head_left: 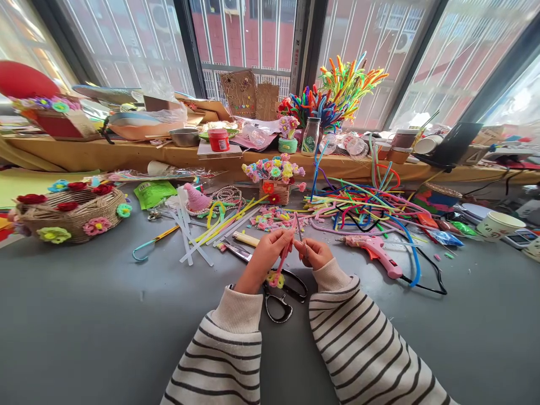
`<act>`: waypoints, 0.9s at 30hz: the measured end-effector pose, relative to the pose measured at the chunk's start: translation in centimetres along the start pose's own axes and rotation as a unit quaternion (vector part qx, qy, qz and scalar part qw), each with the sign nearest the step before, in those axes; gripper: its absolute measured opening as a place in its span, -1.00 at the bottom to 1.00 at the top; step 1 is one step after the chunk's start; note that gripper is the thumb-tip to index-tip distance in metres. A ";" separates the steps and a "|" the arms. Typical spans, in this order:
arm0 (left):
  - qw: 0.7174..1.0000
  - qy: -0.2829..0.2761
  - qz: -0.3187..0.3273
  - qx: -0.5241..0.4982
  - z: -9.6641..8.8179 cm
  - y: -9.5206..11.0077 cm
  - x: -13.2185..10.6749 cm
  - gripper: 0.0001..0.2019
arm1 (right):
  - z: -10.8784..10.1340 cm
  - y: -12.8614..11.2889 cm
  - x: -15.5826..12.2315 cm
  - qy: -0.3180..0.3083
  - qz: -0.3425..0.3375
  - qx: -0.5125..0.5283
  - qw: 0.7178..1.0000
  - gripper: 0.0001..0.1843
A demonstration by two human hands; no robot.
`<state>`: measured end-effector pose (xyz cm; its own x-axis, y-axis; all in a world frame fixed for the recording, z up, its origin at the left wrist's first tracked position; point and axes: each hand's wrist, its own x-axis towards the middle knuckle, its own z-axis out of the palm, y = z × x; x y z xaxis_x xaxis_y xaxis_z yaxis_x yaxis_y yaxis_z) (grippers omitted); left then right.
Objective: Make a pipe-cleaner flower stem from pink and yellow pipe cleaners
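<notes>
Pinched in my left hand (265, 253) is a pink pipe cleaner (286, 254), held upright. A small yellow and pink flower (276, 279) hangs at its lower end. My right hand (317, 253) is closed around small dark scissors (299, 226), their narrow blades pointing up beside the pipe cleaner's upper part. Whether the blades touch it, I cannot tell. Beneath my hands lie large black-handled scissors (278, 321), partly covered by my left hand. Cut pink, yellow and green bits (274, 219) are heaped just beyond my fingers.
To the right rests a pink glue gun (373, 253) with a black cord, near a tangle of pipe cleaners (358, 205). Clear glue sticks (198, 253) and a hook (143, 250) lie left. A flowered twine basket (71, 216) stands far left, a small flower basket (274, 192) behind.
</notes>
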<state>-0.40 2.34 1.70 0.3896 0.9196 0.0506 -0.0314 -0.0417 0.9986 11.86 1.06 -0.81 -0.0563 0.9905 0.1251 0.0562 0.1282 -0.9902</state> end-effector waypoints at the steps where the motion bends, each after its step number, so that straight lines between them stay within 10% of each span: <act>1: 1.000 0.007 -0.004 -0.009 0.0 0.0 0.0 -0.73 | 0.0 0.0 0.0 -0.002 0.001 -0.003 1.000 -0.54; 27: 0.999 0.025 -0.002 -0.036 -0.1 0.0 0.0 -0.75 | 0.1 0.3 0.0 -0.005 0.003 -0.016 1.000 -0.51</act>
<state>-0.45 2.40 1.67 0.3439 0.9380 0.0443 -0.0964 -0.0117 0.9953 11.78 1.08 -1.10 -0.0652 0.9908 0.1187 0.0893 0.1243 -0.9882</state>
